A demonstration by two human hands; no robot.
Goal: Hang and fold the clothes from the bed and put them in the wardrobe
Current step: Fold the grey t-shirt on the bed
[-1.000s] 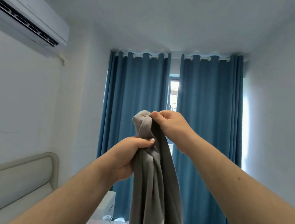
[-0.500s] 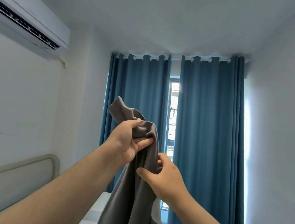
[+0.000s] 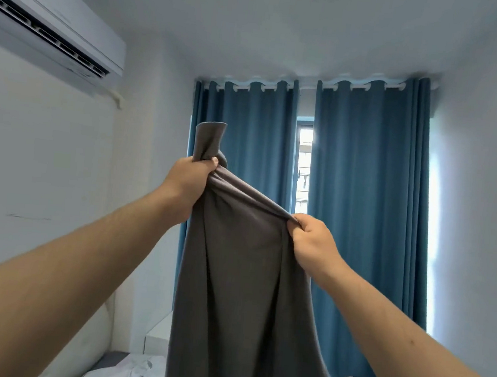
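Grey garment [image 3: 242,278] held up at chest height over the bed [image 3: 135,371], hanging free. Left hand [image 3: 189,180] grips a bunched upper corner, a flap standing above the fist; right hand [image 3: 311,242] pinches the top edge lower and to the right — likely spreading it to find the shape before folding or hanging. Top edge taut between the hands, slanting down to the right. Open air ahead to the blue curtains [image 3: 366,198]; more clothes [image 3: 141,374] lie below. Wardrobe not in view.

Both forearms were bare to the frame's lower edge, with no sleeves showing. The left hand [image 3: 188,183] and right hand [image 3: 314,245] wore nothing.
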